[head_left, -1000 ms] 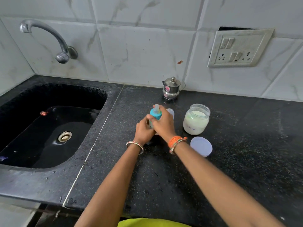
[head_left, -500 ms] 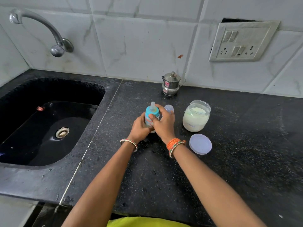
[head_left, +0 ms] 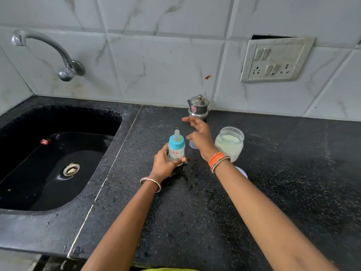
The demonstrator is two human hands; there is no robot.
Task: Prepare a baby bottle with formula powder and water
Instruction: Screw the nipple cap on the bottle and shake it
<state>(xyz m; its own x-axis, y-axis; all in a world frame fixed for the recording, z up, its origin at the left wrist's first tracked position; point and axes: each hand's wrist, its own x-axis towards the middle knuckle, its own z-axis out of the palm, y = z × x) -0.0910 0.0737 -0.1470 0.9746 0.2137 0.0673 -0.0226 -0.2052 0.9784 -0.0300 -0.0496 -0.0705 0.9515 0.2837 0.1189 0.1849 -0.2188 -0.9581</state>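
A small baby bottle (head_left: pixel 176 146) with a blue collar and a clear teat stands upright on the black counter (head_left: pixel 273 192). My left hand (head_left: pixel 165 162) is wrapped around its lower part. My right hand (head_left: pixel 199 134) hovers just right of the bottle, fingers spread and holding nothing. Under that hand a clear bottle cap (head_left: pixel 192 144) partly shows. An open glass jar of white formula powder (head_left: pixel 230 142) sits to the right. Its pale round lid (head_left: pixel 241 172) lies flat in front, half hidden by my right wrist.
A small steel pot (head_left: pixel 198 107) with a lid stands at the wall behind my right hand. A black sink (head_left: pixel 54 159) with a wall tap (head_left: pixel 48 49) fills the left side. A switch plate (head_left: pixel 275 59) is on the tiled wall.
My right hand has come off the bottle's top and moved up and right with fingers spread. My left hand keeps its hold on the bottle.
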